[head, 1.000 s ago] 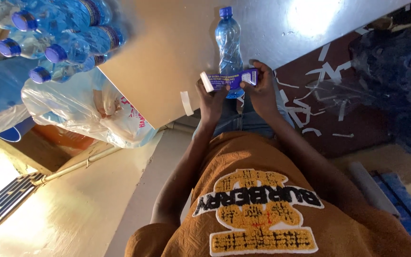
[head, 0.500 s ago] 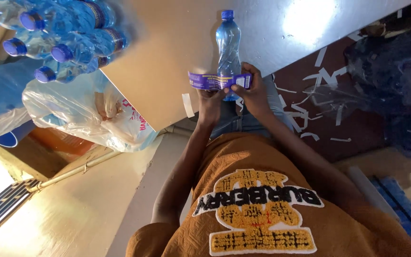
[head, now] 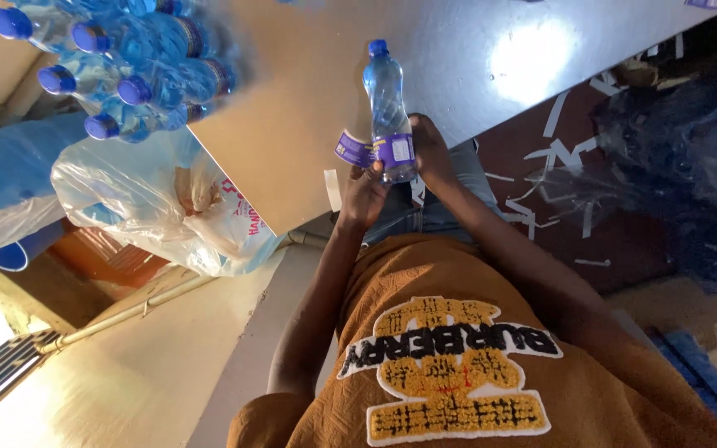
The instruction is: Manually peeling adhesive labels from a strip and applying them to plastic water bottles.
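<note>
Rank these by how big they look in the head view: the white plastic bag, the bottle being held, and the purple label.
1. White plastic bag, largest.
2. Held bottle.
3. Purple label, smallest, partly wrapped on the bottle between left hand and right hand.

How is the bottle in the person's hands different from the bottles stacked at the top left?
The held bottle stands alone, gripped by the left hand and right hand; the stacked bottles lie bunched together, untouched. The held bottle has a purple label only partly wrapped, one end sticking out; the stacked bottles' labels are too blurred to judge. Both are clear plastic with blue caps.
</note>
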